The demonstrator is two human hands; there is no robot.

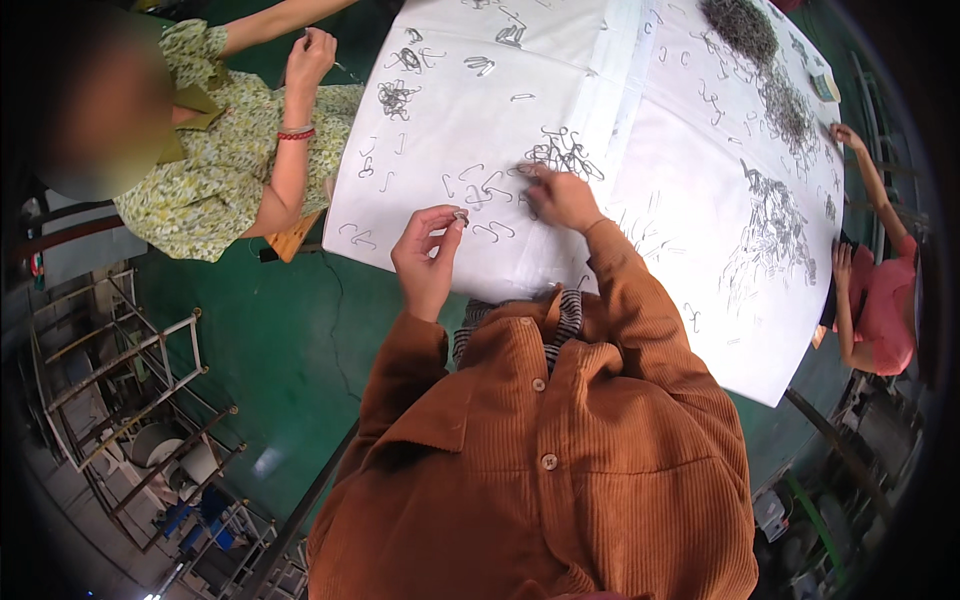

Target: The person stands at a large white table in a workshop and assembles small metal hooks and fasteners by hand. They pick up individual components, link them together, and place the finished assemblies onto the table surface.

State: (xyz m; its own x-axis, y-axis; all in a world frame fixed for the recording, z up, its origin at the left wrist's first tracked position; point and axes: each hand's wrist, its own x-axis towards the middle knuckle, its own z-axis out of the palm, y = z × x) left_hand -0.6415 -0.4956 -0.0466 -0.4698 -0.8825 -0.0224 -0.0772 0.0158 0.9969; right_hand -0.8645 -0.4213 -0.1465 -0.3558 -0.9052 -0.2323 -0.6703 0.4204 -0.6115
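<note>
Small bent wire hooks point(495, 231) are scattered over a table covered in white cloth point(690, 200), most of them thin, grey and S-shaped or curled. One tiny metal piece point(461, 214) is pinched between thumb and forefinger of the left hand point(425, 255), raised just above the table's near edge; its exact shape is too small to be made out. The right hand point(560, 197) is laid palm-down on the cloth, its fingertips closed over a loose cluster of hooks point(565, 155); whether anything is gripped beneath them cannot be told, since the fingers hide the contact. Single hooks lie between the two hands and just beside the left one.

Both forearms are sleeved in rust-orange corduroy point(620, 290), ribbed and buttoned, and the jacket fills the lower picture, hiding the table's near edge. A denser heap of wire pieces point(745, 30) is seen at the far end, blurred into a dark tangle. A person in a green floral dress point(215, 170) is seated at the left, with one hand raised. Another person in pink point(885, 300) is partly cut off at the right rim.
</note>
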